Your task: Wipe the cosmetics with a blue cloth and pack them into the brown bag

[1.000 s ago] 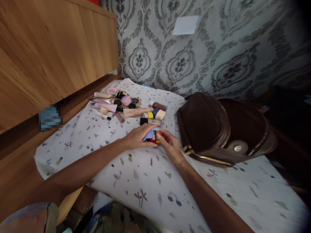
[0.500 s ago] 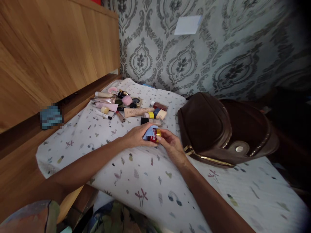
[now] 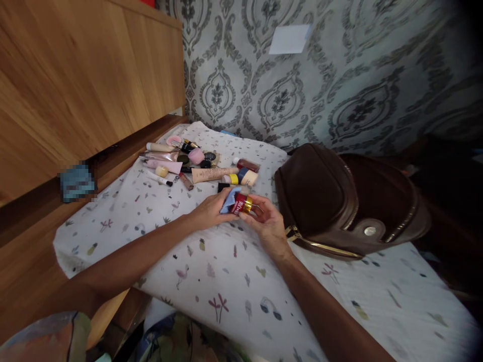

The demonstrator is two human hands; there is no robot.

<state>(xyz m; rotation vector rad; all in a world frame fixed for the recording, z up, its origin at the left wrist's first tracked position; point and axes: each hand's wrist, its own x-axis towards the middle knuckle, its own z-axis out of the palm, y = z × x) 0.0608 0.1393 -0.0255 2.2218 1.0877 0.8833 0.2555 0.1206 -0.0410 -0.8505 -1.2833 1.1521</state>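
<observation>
A small dark red jar (image 3: 238, 204) with a gold lid (image 3: 248, 204) and pale lettering is held between my two hands above the white printed cloth. My left hand (image 3: 212, 208) is closed round the jar's base through a light blue cloth (image 3: 228, 200). My right hand (image 3: 266, 221) has its thumb and curled fingers at the lid end, with a gap showing inside the finger curl. Just behind the jar lies a clear tube with a black cap (image 3: 223, 187), partly hidden by my left hand.
Several cosmetics lie beyond my hands, among them a beige tube (image 3: 213, 174), a blue-and-cream jar (image 3: 248, 176) and a reddish bottle (image 3: 247, 165). A brown leather bag (image 3: 313, 196) stands at the right. Wooden furniture (image 3: 94, 75) borders the left, patterned wallpaper the back.
The jar has tilted and turned, showing more of its label and gold lid. My right hand's fingers have shifted and opened slightly round the lid. My left hand keeps its hold.
</observation>
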